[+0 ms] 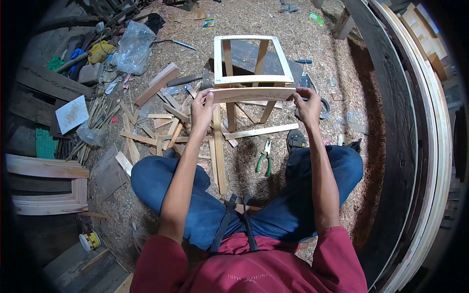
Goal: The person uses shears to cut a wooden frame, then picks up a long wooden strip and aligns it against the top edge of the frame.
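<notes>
My left hand (202, 108) and my right hand (308, 106) grip opposite ends of a slightly curved wooden slat (254, 94), held level before me. Just beyond it stands a small wooden stool frame (218, 58) with a pale top rim, an open middle and bare legs. The slat overlaps the frame's near side in this view. Below, green-handled pliers (264, 158) lie on the shavings between my knees. A roll of dark tape (325, 108) is close by my right hand.
Loose wooden strips (171, 132) lie scattered to the left, with a long strip (219, 161) pointing toward me. A dark plank wall (391, 146) runs along the right. Curved wooden pieces (46, 168) are stacked at left, and a plastic bag (134, 47) sits among clutter.
</notes>
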`<state>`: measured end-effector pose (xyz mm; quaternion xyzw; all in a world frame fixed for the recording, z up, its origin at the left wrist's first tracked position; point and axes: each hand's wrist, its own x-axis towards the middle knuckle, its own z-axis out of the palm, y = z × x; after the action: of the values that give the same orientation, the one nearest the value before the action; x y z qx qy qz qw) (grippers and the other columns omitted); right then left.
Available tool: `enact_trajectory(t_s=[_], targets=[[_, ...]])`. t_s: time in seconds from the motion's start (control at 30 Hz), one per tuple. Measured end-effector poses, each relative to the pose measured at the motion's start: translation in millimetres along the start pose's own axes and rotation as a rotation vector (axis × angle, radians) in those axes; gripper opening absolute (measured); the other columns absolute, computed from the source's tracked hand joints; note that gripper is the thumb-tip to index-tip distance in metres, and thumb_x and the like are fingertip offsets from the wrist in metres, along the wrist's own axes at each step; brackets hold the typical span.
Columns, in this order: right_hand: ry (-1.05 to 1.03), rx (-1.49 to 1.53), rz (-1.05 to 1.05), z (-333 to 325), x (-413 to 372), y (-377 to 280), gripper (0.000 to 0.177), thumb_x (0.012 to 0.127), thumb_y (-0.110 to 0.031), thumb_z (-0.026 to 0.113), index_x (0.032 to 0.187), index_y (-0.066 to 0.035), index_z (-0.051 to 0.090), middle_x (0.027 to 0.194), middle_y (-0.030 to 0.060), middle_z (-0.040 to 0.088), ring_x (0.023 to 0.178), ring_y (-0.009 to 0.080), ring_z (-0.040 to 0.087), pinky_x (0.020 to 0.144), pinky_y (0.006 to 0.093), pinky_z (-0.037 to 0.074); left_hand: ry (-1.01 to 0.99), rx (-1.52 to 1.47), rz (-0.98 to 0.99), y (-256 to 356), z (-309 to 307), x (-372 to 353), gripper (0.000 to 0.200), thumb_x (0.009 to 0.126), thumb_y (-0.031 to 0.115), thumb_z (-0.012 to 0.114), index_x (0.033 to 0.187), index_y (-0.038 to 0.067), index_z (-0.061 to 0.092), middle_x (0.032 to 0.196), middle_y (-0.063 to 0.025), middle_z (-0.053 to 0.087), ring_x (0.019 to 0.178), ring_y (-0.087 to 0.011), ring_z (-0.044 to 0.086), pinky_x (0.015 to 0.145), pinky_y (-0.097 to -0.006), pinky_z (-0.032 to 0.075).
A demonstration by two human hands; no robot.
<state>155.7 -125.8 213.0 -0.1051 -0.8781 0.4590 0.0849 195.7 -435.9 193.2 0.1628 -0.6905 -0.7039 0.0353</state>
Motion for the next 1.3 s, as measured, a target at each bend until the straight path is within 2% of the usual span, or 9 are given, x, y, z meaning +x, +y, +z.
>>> enact_trajectory(t_s=[0.2,0.37,0.6,0.8,0.87,0.93,0.97,1.1,1.3], targets=[[-0.036,-0.016,0.097,-0.9,-4.2,3.1,0.017,0.081,-0.019,0.07,0.09,-0.005,0.074,0.084,0.013,0.073,0.08,0.0253,0.071,0.076,0.035,0.053,-0.032,0.008,-0.02,-2.9,-11.2,-8.3,0.026,0.1,0.02,0.052,0.116,0.0,0.055,0.107,-0.0099,0.064,0.099,-0.0154,0.061,0.081,-0.0319,0.054],[-0.186,-0.294,0.115,-2.0,-9.5,9.5,0.021,0.079,-0.023,0.069,0.091,-0.007,0.074,0.087,0.0147,0.072,0.083,0.0305,0.07,0.078,0.0389,0.053,-0.159,0.385,-0.172,-18.3,-29.0,-6.1,0.026,0.095,0.026,0.058,0.104,0.002,0.063,0.079,-0.0062,0.068,0.07,-0.0104,0.065,0.062,-0.0256,0.052],[-0.421,-0.655,0.186,-5.5,-18.0,6.5,0.028,0.08,-0.033,0.07,0.099,-0.012,0.074,0.098,0.0191,0.07,0.094,0.0371,0.067,0.081,0.0436,0.053,-0.282,0.808,-0.268,-19.7,-26.2,-12.9,0.04,0.092,0.039,0.058,0.086,0.003,0.073,0.072,-0.0156,0.069,0.069,-0.0203,0.07,0.065,-0.0336,0.054],[-0.159,-0.205,-0.062,14.0,-9.5,0.4,0.035,0.083,-0.027,0.07,0.11,-0.004,0.068,0.1,0.0185,0.07,0.094,0.0331,0.068,0.083,0.0413,0.052,0.113,0.723,0.264,23.5,10.1,-22.4,0.026,0.087,0.026,0.067,0.089,0.0,0.067,0.067,-0.0109,0.065,0.061,-0.0249,0.064,0.06,-0.0367,0.048],[-0.153,-0.168,-0.119,23.6,-1.6,0.4,0.036,0.086,-0.022,0.067,0.113,0.001,0.064,0.102,0.0176,0.07,0.095,0.0302,0.069,0.085,0.039,0.052,0.1,0.756,0.185,38.6,17.4,-18.5,0.026,0.086,0.026,0.069,0.093,0.001,0.064,0.077,-0.0118,0.066,0.072,-0.0251,0.064,0.065,-0.0362,0.047],[-0.199,0.126,-0.041,38.1,9.5,10.0,0.035,0.086,-0.019,0.067,0.113,0.003,0.064,0.103,0.0183,0.07,0.098,0.0299,0.068,0.087,0.0365,0.052,0.308,0.867,0.525,45.2,25.7,-13.9,0.029,0.087,0.027,0.069,0.101,0.004,0.06,0.1,-0.0131,0.065,0.089,-0.0242,0.063,0.073,-0.0348,0.046],[-0.221,0.175,-0.046,48.2,15.9,22.0,0.037,0.088,-0.023,0.066,0.115,0.002,0.063,0.103,0.0196,0.07,0.099,0.0318,0.067,0.087,0.0371,0.051,0.219,0.901,0.519,51.1,28.5,-11.1,0.036,0.086,0.03,0.069,0.111,0.007,0.059,0.116,-0.013,0.06,0.109,-0.0258,0.056,0.087,-0.0375,0.042],[-0.274,0.05,-0.077,49.3,18.1,18.5,0.04,0.092,-0.031,0.061,0.112,0.003,0.063,0.103,0.0225,0.069,0.099,0.0356,0.066,0.086,0.0421,0.05,0.091,0.984,0.895,60.4,58.4,1.5,0.048,0.087,0.031,0.067,0.128,0.009,0.055,0.121,-0.0109,0.059,0.122,-0.0311,0.046,0.102,-0.0445,0.032],[-0.27,0.132,-0.149,48.3,9.5,12.1,0.034,0.095,-0.027,0.056,0.114,0.002,0.061,0.105,0.0244,0.066,0.099,0.0378,0.065,0.084,0.0417,0.05,-0.062,0.969,0.815,42.9,58.2,21.5,0.033,0.09,0.024,0.062,0.121,0.012,0.065,0.108,-0.0093,0.065,0.11,-0.0278,0.055,0.101,-0.0414,0.031]])
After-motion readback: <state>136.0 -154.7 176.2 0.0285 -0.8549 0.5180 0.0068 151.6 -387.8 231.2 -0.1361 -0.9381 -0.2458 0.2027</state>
